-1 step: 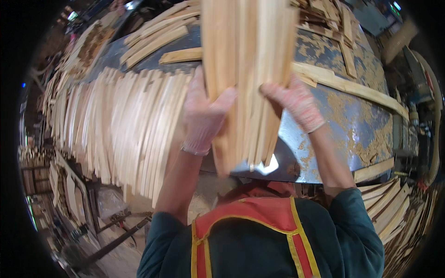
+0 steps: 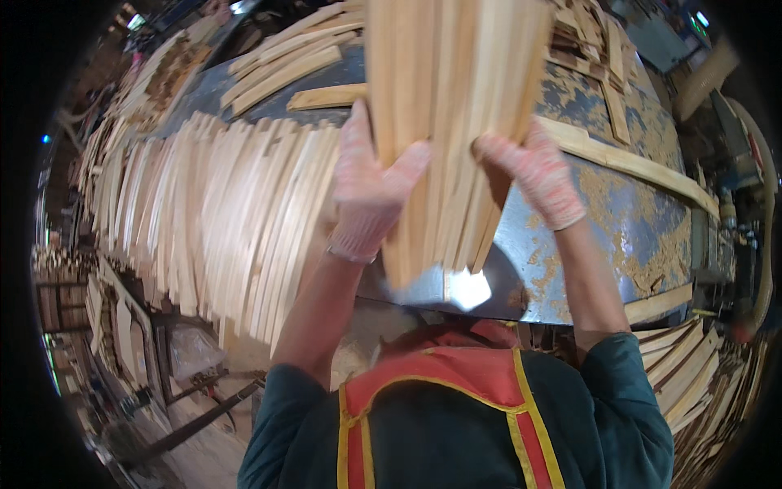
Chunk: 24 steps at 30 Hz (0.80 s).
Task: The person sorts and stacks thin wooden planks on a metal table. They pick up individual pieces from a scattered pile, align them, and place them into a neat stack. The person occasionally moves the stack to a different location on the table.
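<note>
A bundle of long pale wooden strips is held up in front of me, its far end running out of the top of the picture. My left hand, in a pink-and-white knit glove, grips its left side with the thumb across the front. On the right side my right hand, gloved the same way, presses its thumb on the front face. The fingers behind the bundle are hidden. Left of my left hand lies a wide row of similar wooden strips, side by side.
Sawdust covers parts of the dark metal table. One long board lies across its right side. Curved wood pieces lie at the far left, scrap wood at the far right. Stacked boards stand low at right, a metal frame at left.
Both my hands and the bundle have shifted slightly to the right. The near end of the bundle is a little higher in the picture. My grip looks the same.
</note>
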Each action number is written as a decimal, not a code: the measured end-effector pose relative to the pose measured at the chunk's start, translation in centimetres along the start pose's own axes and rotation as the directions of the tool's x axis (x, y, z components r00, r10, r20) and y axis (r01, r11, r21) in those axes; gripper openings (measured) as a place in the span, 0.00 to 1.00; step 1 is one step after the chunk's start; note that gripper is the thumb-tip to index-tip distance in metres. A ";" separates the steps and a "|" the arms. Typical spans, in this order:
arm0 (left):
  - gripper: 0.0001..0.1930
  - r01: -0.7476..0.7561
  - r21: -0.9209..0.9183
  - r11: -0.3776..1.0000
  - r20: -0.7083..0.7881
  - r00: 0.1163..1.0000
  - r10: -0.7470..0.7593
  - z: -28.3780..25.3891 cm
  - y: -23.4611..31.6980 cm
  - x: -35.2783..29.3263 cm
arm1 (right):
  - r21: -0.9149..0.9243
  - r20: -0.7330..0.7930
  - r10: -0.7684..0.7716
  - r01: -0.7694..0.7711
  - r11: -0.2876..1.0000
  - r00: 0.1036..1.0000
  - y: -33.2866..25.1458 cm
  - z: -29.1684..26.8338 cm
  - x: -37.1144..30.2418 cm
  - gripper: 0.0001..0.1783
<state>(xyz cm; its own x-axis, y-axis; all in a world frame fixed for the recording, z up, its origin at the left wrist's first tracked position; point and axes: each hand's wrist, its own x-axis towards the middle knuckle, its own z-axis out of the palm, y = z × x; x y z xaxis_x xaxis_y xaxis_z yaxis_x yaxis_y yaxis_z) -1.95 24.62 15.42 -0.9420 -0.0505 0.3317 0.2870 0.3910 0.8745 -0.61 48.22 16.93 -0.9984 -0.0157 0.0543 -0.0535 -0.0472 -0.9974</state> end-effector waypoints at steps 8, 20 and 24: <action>0.45 0.172 -0.045 0.984 0.295 0.943 -0.151 -2.9 -4.2 -7.2 | -0.490 0.112 -0.258 0.279 0.826 0.960 5.5 -0.7 -5.2 0.42; 0.32 -0.231 0.322 0.918 0.415 0.906 0.082 -5.5 -16.2 -14.5 | -0.432 0.194 -0.041 0.123 0.893 0.980 13.9 4.3 -12.6 0.39; 0.31 -0.663 0.679 0.315 0.707 0.707 -0.036 -8.2 -17.1 -15.3 | -0.981 0.107 0.257 0.059 0.187 0.961 18.9 5.5 -14.7 0.37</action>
<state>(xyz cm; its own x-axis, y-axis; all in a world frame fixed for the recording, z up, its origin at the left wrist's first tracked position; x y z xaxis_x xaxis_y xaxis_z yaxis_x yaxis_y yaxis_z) 8.97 11.19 -1.69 -0.7988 0.5997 -0.0471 0.5970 0.7807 -0.1849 13.11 42.07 -2.46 -0.9709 -0.1337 -0.1988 -0.0867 0.9697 -0.2283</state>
